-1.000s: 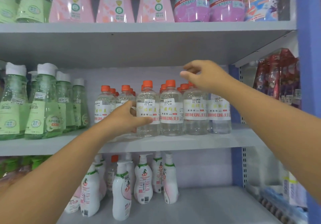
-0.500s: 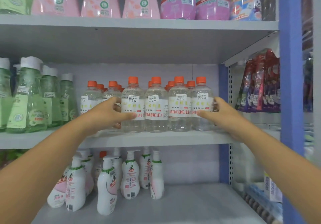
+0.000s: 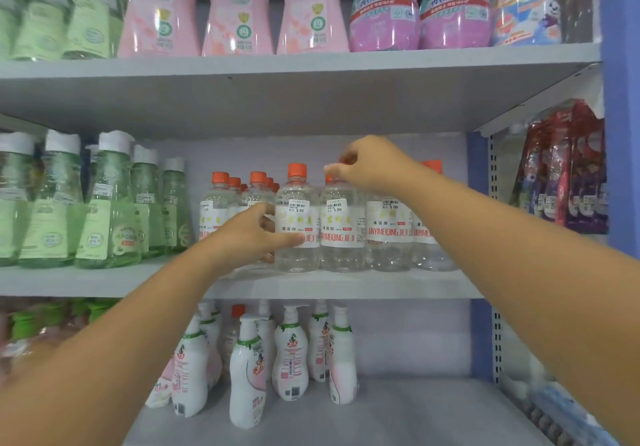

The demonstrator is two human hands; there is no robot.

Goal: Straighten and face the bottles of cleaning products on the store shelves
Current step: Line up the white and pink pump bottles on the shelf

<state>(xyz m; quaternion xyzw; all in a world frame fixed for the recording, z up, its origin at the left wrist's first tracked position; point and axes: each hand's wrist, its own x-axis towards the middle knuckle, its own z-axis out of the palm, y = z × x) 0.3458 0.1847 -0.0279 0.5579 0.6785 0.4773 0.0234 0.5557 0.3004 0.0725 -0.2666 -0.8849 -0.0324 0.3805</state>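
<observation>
Several clear bottles with orange caps and white labels stand in a group on the middle shelf point(image 3: 346, 284). My left hand point(image 3: 249, 234) grips the front left bottle point(image 3: 298, 255), with the thumb across its label and the fingers behind it. My right hand point(image 3: 367, 165) is above the neighbouring bottle point(image 3: 341, 227) and pinches its top, hiding most of the orange cap. Both labels face forward, each with a price sticker. Further clear bottles stand to the right point(image 3: 391, 238) and behind on the left point(image 3: 218, 203).
Green bottles with white caps point(image 3: 107, 210) fill the shelf's left side. Pink and purple detergent bottles point(image 3: 235, 13) line the shelf above. White pump bottles point(image 3: 249, 369) stand on the lower shelf. A blue upright point(image 3: 620, 134) and hanging red pouches point(image 3: 568, 168) are on the right.
My right hand has risen from the side of the rightmost clear bottle to the top of a front bottle. My left hand has stayed on the left side of the group.
</observation>
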